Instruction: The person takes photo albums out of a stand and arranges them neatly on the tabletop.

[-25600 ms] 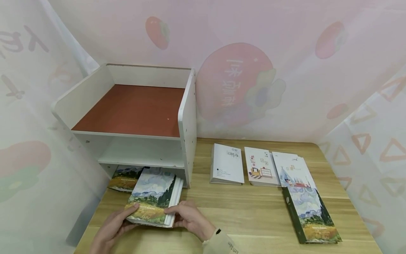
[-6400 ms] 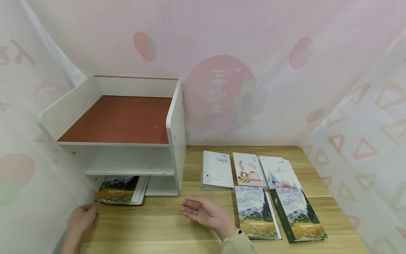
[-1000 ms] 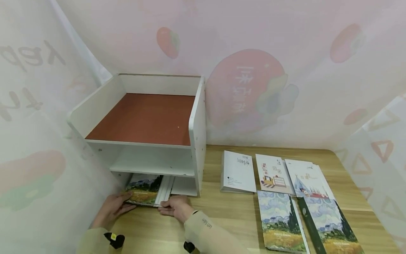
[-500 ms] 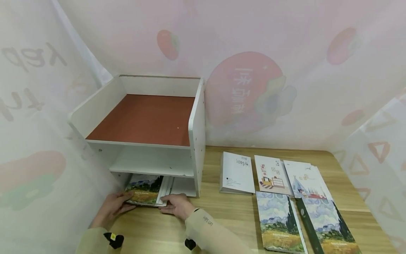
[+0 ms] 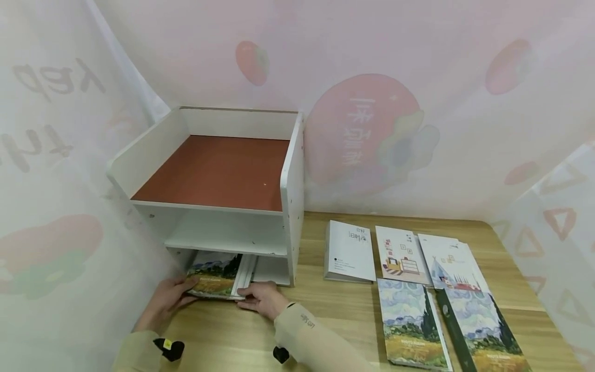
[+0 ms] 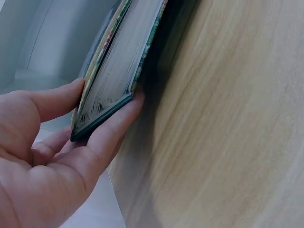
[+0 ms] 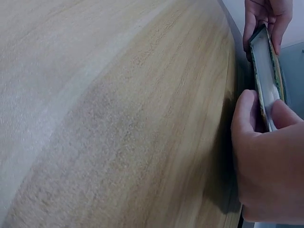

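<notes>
A photo album (image 5: 215, 274) with a painted landscape cover lies partly inside the lower left of the white shelf unit (image 5: 251, 248), its front edge at the opening. My left hand (image 5: 168, 298) pinches its front left corner, thumb above and fingers beneath; the left wrist view shows the page block of the album (image 6: 126, 52) between them. At the front right corner my right hand (image 5: 264, 299) grips the album, thumb on top. In the right wrist view both hands hold the album (image 7: 264, 66) along one edge, lifted a little off the wooden table. Its back part is hidden inside the shelf.
To the right on the wooden table (image 5: 325, 320) lie two similar landscape albums (image 5: 411, 323), one with a dark green spine (image 5: 453, 328). Behind them are a white book (image 5: 349, 251) and illustrated white booklets (image 5: 403, 256). A printed curtain (image 5: 51, 170) hangs close on the left.
An album held in both hands earlier now lies on the right of the table. Both hands have since come to the album left in the shelf and grip it; the last second shows little movement.
</notes>
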Tool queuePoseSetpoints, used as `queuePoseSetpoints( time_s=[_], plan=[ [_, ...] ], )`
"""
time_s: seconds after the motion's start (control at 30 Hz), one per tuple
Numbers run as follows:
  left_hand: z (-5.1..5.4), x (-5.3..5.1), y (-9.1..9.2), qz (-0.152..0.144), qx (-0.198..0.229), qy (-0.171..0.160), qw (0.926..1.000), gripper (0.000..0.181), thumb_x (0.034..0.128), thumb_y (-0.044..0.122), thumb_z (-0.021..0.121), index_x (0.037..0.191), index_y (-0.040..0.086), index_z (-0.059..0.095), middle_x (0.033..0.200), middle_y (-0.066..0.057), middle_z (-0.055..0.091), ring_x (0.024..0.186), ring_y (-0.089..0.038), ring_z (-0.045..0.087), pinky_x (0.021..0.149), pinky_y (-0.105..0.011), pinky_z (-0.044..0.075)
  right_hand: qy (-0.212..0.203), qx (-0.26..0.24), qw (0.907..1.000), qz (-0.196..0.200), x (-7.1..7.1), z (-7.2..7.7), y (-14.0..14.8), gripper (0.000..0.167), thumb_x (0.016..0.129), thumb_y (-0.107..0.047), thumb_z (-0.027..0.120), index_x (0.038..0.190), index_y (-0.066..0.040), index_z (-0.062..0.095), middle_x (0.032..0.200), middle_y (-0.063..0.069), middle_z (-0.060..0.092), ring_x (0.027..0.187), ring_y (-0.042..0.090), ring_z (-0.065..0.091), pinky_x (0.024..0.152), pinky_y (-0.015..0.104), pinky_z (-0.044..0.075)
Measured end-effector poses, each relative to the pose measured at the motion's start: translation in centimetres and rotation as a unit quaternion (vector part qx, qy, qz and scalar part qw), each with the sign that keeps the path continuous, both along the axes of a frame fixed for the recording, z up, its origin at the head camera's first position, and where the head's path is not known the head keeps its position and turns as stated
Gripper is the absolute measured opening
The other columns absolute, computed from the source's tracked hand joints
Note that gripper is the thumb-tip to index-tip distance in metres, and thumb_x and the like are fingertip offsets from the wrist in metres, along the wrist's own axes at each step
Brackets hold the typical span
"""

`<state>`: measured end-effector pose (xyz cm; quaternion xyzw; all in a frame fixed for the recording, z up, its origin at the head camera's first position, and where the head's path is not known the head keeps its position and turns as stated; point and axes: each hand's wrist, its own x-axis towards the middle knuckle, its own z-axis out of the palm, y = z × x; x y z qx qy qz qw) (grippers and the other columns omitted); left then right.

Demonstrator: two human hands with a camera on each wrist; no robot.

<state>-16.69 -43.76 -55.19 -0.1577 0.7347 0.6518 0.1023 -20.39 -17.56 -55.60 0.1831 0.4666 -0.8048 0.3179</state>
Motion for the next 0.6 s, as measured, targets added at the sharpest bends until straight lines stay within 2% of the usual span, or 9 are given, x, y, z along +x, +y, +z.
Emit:
queuePoseSetpoints(
  time_s=[0.1,0.17,0.27,0.37,0.5,0.6],
  plan=[
    [0.0,0.2,0.2,-0.001,-0.001,0.003,1.0,0.078,0.1014,0.023,0.06,0.147,-0.017,0.011,0.152,-0.038,0.012,0.123,-0.026,0.051,0.089,-0.037,0.055,0.005,-0.003,1.0,-0.007,0.1,-0.1,0.0,0.058,0.083,0.023,0.064,0.133,0.025,0.035,0.101,0.029,0.059,0.097,0.04,0.064,0.081,0.045,0.058],
    [0.1,0.4,0.4,0.0,0.001,0.006,1.0,0.076,0.1016,0.022,0.059,0.147,-0.017,0.013,0.152,-0.037,0.013,0.126,-0.026,0.049,0.09,-0.037,0.054,0.008,-0.006,0.9998,-0.015,0.2,-0.1,0.0,0.061,0.082,0.025,0.063,0.135,0.026,0.031,0.104,0.03,0.056,0.101,0.04,0.063,0.081,0.045,0.058],
    [0.4,0.5,0.6,0.009,0.005,0.007,0.9999,0.073,0.1015,0.02,0.059,0.148,-0.016,0.015,0.151,-0.036,0.018,0.112,-0.017,0.06,0.089,-0.037,0.055,0.018,-0.002,0.9995,-0.025,0.3,-0.1,0.1,0.063,0.081,0.026,0.063,0.135,0.026,0.031,0.109,0.033,0.053,0.102,0.041,0.062,0.08,0.044,0.059],
    [0.6,0.6,0.8,0.017,0.013,0.013,0.9997,0.072,0.1015,0.017,0.059,0.147,-0.016,0.015,0.149,-0.036,0.021,0.094,-0.011,0.068,0.088,-0.037,0.055,0.024,0.003,0.9992,-0.032,0.4,-0.1,0.2,0.056,0.08,0.026,0.064,0.129,0.025,0.038,0.108,0.033,0.053,0.099,0.04,0.064,0.079,0.042,0.059],
    [0.7,0.8,0.6,0.013,0.011,0.018,0.9997,0.075,0.1012,0.018,0.06,0.147,-0.016,0.012,0.15,-0.036,0.019,0.09,-0.01,0.069,0.087,-0.038,0.055,0.027,0.006,0.9987,-0.042,0.5,0.2,0.2,0.052,0.078,0.025,0.067,0.124,0.02,0.044,0.103,0.029,0.053,0.096,0.039,0.065,0.078,0.041,0.059],
    [0.7,1.2,0.4,0.005,0.0,0.013,0.9999,0.077,0.101,0.022,0.06,0.149,-0.013,0.011,0.151,-0.035,0.017,0.09,-0.011,0.068,0.087,-0.038,0.056,0.019,-0.003,0.9989,-0.043,0.7,0.3,0.1,0.055,0.078,0.026,0.066,0.129,0.023,0.042,0.104,0.03,0.054,0.099,0.041,0.064,0.079,0.042,0.059]
  ],
)
